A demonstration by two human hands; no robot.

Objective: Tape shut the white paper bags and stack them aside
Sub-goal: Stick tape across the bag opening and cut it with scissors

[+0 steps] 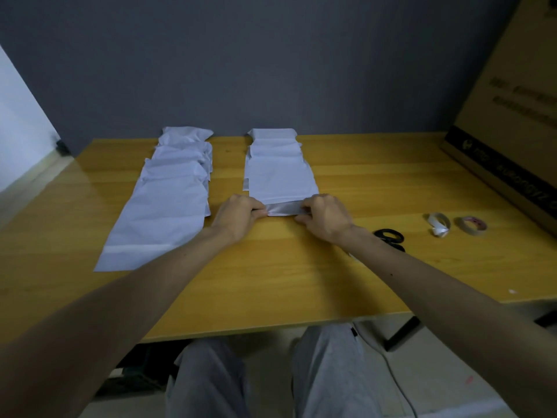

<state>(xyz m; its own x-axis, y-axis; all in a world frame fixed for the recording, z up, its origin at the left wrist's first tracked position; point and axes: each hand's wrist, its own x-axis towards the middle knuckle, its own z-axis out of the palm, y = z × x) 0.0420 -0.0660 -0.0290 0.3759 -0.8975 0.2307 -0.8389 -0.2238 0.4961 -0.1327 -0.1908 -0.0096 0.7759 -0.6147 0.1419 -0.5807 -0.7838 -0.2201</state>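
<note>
On the wooden worktop [301,276] a white paper bag [281,179] lies flat on top of the right-hand row of bags, its far end toward the grey wall. Its near edge is a folded flap [283,209], which sits directly between the two hands. The left hand [238,214] grips the flap's left end with curled fingers [257,206], and the right hand [327,217] pinches the right end with its fingers [306,206] bent over the fold. To the left, apart from this row, lies a second overlapping row of white bags [168,203]. Black scissors [390,238] lie just beside the right wrist, and farther right are a white tape roll [438,223] and a beige tape roll [471,225], near a large cardboard box [512,116].
</note>
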